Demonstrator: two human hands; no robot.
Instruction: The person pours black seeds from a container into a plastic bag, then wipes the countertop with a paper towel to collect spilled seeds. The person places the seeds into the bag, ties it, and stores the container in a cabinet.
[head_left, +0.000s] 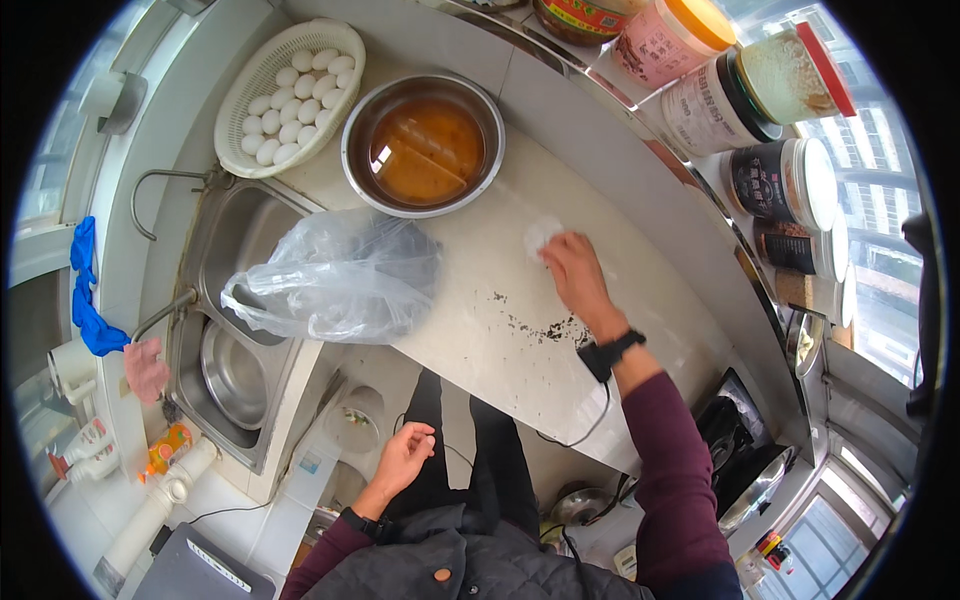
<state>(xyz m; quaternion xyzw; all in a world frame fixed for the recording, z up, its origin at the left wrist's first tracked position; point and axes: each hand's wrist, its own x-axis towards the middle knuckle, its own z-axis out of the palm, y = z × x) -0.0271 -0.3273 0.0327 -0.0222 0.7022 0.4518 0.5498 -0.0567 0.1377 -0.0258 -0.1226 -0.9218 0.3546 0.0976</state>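
Note:
My right hand (577, 274) reaches over the pale countertop (480, 300) with its fingertips on a small white wad (543, 236), blurred and tissue-like. Between that hand and the front edge lie scattered dark bits (559, 330), some partly hidden by the wrist. My left hand (401, 454) hangs in front of my body, below counter height, its fingers loosely curled around nothing. Nearest the sink, a clear plastic bag (337, 281) rests on the counter and overhangs the basin. Behind it stands a steel bowl (495, 161) of brown liquid.
A white plastic basket (225, 135) of eggs sits at the back left. The double sink (247, 202) holds a metal basin (232, 367). Jars, including a black-labelled one (757, 180), line the right-hand shelf. Blue gloves (90, 292) hang at left; dark cookware (724, 431) stands at right.

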